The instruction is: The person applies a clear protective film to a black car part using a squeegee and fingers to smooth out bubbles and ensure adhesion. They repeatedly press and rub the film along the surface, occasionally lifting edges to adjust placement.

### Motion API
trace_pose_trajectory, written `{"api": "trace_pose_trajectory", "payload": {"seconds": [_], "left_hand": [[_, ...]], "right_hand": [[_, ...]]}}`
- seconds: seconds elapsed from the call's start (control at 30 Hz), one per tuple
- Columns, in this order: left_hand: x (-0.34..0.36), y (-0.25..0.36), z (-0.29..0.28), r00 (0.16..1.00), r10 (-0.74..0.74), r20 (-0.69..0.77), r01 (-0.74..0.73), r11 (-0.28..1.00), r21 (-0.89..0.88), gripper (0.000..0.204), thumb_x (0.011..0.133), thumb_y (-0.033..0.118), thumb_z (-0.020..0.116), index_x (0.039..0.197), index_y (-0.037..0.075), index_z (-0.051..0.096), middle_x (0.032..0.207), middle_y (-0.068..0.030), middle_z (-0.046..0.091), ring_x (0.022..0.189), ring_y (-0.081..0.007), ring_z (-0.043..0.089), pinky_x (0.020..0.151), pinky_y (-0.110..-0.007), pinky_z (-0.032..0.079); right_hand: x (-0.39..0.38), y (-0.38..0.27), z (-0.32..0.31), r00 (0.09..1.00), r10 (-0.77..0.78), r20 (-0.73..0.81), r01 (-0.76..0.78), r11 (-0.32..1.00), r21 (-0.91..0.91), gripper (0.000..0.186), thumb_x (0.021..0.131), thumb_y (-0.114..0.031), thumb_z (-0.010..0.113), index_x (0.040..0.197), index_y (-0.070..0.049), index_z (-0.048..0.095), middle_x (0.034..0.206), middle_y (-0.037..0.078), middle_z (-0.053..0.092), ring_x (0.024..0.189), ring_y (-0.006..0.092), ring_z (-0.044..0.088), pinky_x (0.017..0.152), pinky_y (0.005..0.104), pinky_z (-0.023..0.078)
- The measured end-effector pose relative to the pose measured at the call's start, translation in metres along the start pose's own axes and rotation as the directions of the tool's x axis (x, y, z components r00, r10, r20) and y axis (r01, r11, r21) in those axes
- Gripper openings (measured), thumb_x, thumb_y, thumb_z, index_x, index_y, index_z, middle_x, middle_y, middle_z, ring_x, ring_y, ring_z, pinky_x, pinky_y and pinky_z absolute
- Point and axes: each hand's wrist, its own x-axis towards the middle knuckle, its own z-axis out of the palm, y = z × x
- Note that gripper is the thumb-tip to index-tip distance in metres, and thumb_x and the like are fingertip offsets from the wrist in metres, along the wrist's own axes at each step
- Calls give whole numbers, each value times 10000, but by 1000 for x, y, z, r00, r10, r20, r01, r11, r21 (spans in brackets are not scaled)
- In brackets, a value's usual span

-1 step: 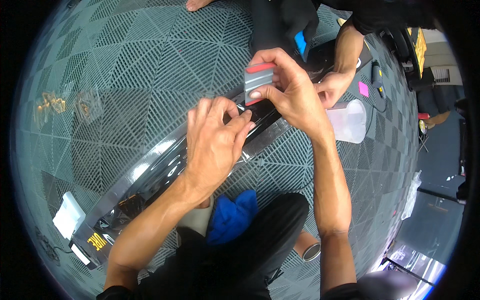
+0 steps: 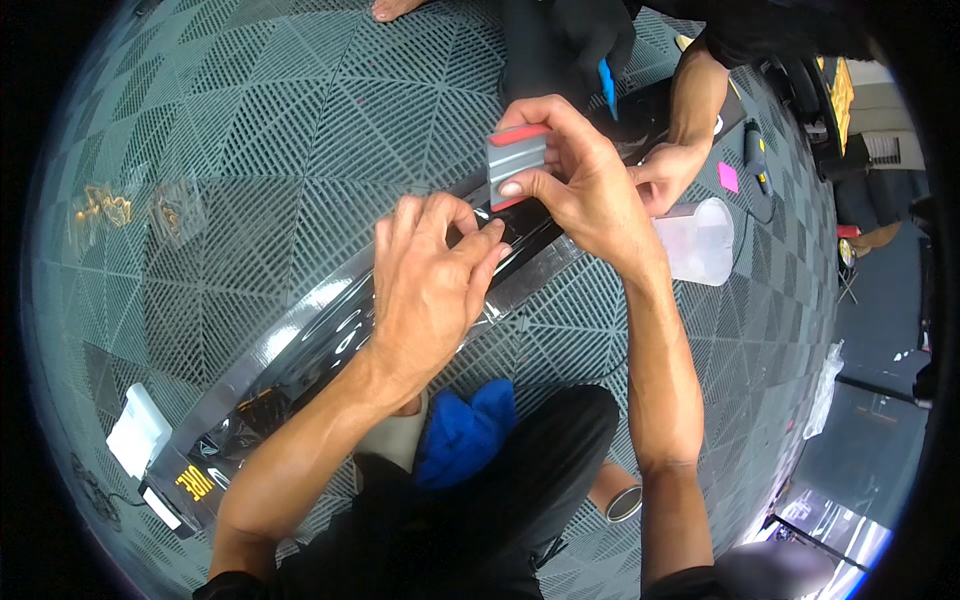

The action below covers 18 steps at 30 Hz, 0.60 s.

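Observation:
My left hand [image 2: 430,280] is closed, fingertips pinched together at the surface of a long glossy black panel [image 2: 345,335] edged with clear film; what they hold is hidden. My right hand [image 2: 595,200] grips a grey squeegee [image 2: 515,160] with red edges, held upright above the panel just right of my left hand. Behind my right hand, a co-worker's bare hand [image 2: 670,175] reaches down to the same panel, fingers bent. The panel runs diagonally from lower left to upper right across the floor.
Grey grid tiles [image 2: 250,120] cover the floor. Around are a translucent jug [image 2: 700,240], pink square [image 2: 727,177], black corded tool [image 2: 757,160], blue cloth [image 2: 465,430], cardboard tube [image 2: 610,490], white packet [image 2: 138,430] and crumpled plastic [image 2: 175,210]. A co-worker's dark-covered leg [image 2: 540,60] and bare foot [image 2: 395,8] are beyond.
A blue item near the co-worker's dark clothing at the top has shifted slightly and shows narrower. My two hands look unmoved.

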Motion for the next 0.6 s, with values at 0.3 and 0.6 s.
{"api": "trace_pose_trajectory", "payload": {"seconds": [0.3, 0.6], "left_hand": [[3, -4, 2, 1000, 21, -2, -21, 1000, 21, 209, 955, 171, 800, 1134, 75, 848, 1081, -39, 641, 1016, -275, 560, 864, -438, 444], [2, -9, 5, 999, 36, -17, -35, 997, 64, 225, 901, 210, 853, 1105, 115, 861, 1065, -11, 661, 1017, -253, 571, 859, -421, 432]], "right_hand": [[3, 2, -3, 997, -61, 47, 64, 995, -75, 456, 906, 166, 669, 1309, -39, 612, 1180, 105, 772, 987, 187, 752, 854, 353, 617], [3, 4, -5, 989, -111, 95, 128, 973, -194, 448, 895, 130, 702, 1295, -46, 603, 1099, 115, 743, 938, 258, 765, 801, 376, 603]]}}
